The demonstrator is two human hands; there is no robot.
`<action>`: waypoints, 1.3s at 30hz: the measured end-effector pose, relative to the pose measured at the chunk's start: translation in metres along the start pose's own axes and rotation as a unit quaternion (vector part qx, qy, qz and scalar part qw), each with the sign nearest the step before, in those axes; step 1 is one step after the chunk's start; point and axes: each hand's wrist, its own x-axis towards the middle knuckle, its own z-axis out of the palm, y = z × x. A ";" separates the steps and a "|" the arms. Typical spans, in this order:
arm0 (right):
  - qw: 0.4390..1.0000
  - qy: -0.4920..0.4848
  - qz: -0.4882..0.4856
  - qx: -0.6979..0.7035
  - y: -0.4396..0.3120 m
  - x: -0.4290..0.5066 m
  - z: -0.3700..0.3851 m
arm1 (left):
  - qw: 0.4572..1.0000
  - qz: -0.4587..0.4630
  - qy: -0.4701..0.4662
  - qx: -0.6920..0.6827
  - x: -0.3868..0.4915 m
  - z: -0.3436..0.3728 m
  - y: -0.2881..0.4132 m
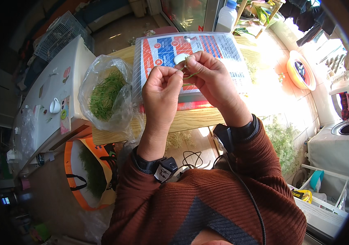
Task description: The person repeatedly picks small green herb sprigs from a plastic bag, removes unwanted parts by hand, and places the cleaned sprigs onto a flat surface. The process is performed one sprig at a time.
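My left hand (163, 88) and my right hand (212, 76) meet over a printed plastic-covered sheet (232, 55) on a wooden table. Thumb and fingers of both hands pinch a thin green plant stem (195, 74), whose pale upper end is at the right fingertips. A white oval object (180, 58) lies on the sheet just behind the fingertips. Left of my left hand, a clear plastic bag (117, 114) stands with its mouth spread, holding a heap of green stems (105, 95). Both wrists wear dark bands with small devices.
A white-topped table (51, 82) with a white cup (55, 106) is at the left. Below it stands an orange-edged bag (68, 159) with greenery inside. A plastic bottle (226, 16) stands behind the sheet. At right are an orange basin (295, 65) and plant clippings (280, 141) on the floor.
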 end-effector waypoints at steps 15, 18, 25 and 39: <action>1.000 0.008 0.003 0.016 0.002 0.000 0.000 | 1.000 0.015 -0.002 0.002 -0.001 0.000 0.000; 1.000 0.007 0.004 0.028 0.002 0.000 0.000 | 1.000 0.023 0.003 0.004 -0.001 0.001 0.000; 1.000 0.009 -0.009 0.025 0.004 0.000 0.002 | 1.000 0.026 0.003 0.016 -0.001 0.001 0.001; 0.998 0.032 -0.001 -0.059 -0.003 -0.005 0.003 | 0.997 0.002 -0.032 0.067 -0.003 -0.002 0.001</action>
